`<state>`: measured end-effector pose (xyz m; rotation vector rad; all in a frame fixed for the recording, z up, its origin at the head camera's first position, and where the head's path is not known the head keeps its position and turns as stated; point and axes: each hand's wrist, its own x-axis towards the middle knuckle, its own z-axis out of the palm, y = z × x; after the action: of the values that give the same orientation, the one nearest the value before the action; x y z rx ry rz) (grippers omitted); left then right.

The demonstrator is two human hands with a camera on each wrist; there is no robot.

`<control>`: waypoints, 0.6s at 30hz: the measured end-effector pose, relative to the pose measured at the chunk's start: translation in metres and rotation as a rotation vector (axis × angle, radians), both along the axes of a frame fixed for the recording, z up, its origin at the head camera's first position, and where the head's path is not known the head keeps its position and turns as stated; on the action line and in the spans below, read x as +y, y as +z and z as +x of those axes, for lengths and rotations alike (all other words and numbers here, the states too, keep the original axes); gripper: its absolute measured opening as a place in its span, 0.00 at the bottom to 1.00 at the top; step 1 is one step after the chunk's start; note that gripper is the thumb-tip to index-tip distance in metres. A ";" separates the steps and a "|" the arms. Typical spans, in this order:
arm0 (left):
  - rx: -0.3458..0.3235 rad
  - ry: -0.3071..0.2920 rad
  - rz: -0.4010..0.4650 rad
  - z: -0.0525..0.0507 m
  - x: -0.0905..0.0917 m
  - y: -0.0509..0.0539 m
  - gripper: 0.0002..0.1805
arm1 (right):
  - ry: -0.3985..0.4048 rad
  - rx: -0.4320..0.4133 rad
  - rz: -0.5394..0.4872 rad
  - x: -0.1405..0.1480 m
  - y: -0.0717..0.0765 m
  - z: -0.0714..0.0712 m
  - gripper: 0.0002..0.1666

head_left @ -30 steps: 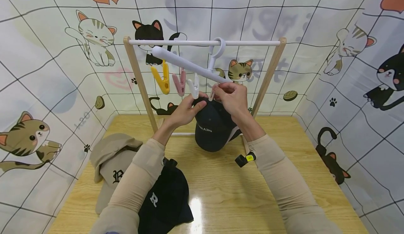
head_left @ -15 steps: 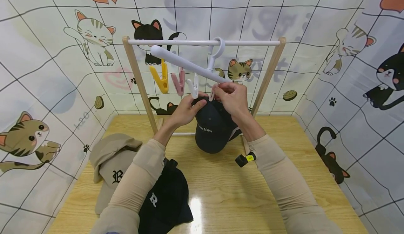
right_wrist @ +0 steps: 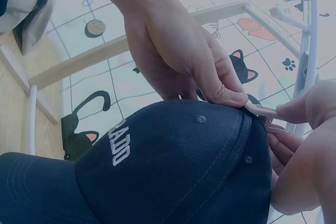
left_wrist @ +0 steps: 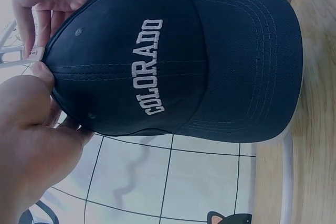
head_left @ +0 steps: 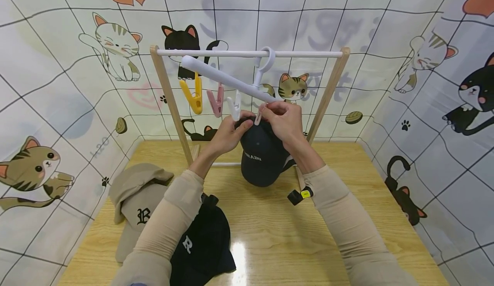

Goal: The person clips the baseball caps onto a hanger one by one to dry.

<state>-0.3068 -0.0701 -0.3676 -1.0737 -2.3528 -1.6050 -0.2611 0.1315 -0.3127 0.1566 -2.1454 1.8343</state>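
Note:
A dark navy cap (head_left: 262, 159) hangs brim down below the white hanger (head_left: 227, 78). My left hand (head_left: 228, 135) pinches the top of its crown between thumb and fingers. With thumb and fingertips, my right hand (head_left: 287, 121) grips a pale pink clothespin (head_left: 258, 117) under the hanger's lower end. In the right wrist view the clothespin's tip (right_wrist: 257, 109) meets the crown beside the left thumb; how far its jaws reach over the fabric is unclear. "COLORADO" lettering (left_wrist: 147, 66) runs across the cap's front in the left wrist view.
Yellow (head_left: 193, 95), pink (head_left: 216, 100) and white clothespins (head_left: 234, 106) dangle from the tilted hanger, which hooks on the rack's white rail (head_left: 216, 54). A beige cap (head_left: 133, 209) and a black cap (head_left: 206, 243) lie at the table's left. Cat-print sheets (head_left: 58, 106) surround the table.
The hanger's raised end and its hanging clothespins have shifted slightly left. The navy cap has moved a little right and turned slightly. Both hands keep their hold.

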 end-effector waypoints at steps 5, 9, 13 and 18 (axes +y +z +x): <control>0.007 0.001 0.003 0.000 0.001 0.001 0.22 | 0.006 0.007 0.004 0.000 0.000 0.001 0.15; -0.004 0.014 -0.004 0.000 0.002 0.002 0.21 | 0.011 0.007 0.010 0.000 0.000 0.002 0.15; -0.021 0.028 -0.011 0.002 0.002 0.002 0.21 | 0.005 -0.001 0.035 0.001 0.000 0.002 0.15; -0.029 0.033 -0.001 0.003 0.002 0.002 0.21 | 0.003 -0.012 0.054 0.001 0.000 0.002 0.17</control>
<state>-0.3036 -0.0685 -0.3655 -1.0129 -2.3768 -1.6187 -0.2589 0.1325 -0.3123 0.1620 -2.2053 1.7844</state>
